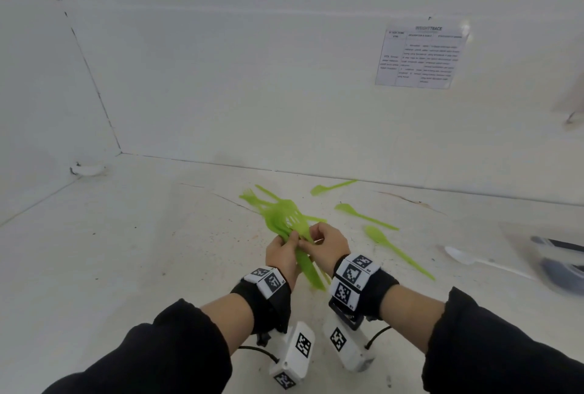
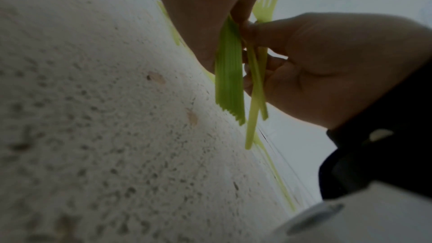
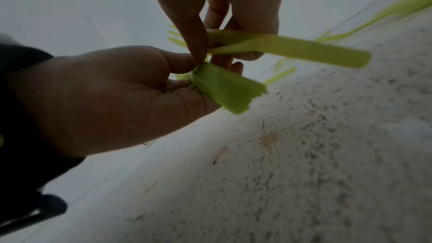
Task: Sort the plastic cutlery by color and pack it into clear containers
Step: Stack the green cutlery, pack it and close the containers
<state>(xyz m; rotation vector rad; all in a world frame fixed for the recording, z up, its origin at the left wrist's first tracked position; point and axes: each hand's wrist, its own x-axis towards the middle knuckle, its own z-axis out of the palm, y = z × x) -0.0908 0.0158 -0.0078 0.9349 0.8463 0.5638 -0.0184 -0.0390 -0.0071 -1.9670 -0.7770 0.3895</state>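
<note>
Both hands [image 1: 308,249] pinching slim, ribbed green plastic forks [image 1: 284,219] — glossy loose spoons [image 1: 395,248] on speckled white table [image 1: 126,251].

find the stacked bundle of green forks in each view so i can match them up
Head: bundle of green forks, centre, between left hand and right hand.
Left wrist: upper centre, handles hanging down.
Right wrist: centre, handles fanned.
Shared landmark: the speckled white table.

- On the white laminated paper sheet [image 1: 420,57] taped to the wall, I read the header "INSIGHTTRACE".
- Its table text below is too blurred for me to read.
- My black-and-white wristband tags [image 1: 351,274] carry small codes I can't read.
</note>
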